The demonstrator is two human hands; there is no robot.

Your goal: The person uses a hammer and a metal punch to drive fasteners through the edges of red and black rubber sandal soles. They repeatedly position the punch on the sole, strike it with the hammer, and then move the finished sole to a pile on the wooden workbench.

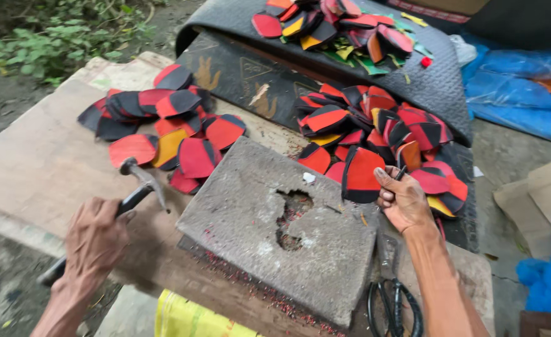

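Hammer in left hand, red-and-black cut piece in right, grey block between.

Left hand (94, 240) has its fingers closed round the hammer (139, 187) handle, head raised over the board's left part. Right hand (403, 200) pinches a red-and-black piece (361, 175) (rounded, black lower edge) at the grey block's (256, 224) right corner. Block's middle is chipped into a pit; bare surface around it. Piles of similar pieces (163, 125) crowd the far edges; scissors (393, 306) lie near.

You are outdoors in soft, even daylight. Green weeds (57, 37) grow on bare dirt beyond the far left corner of the worn wooden board (32, 168). Blue plastic sheeting (519, 87) lies off its right edge, beside flattened cardboard (537, 193) on grey ground.
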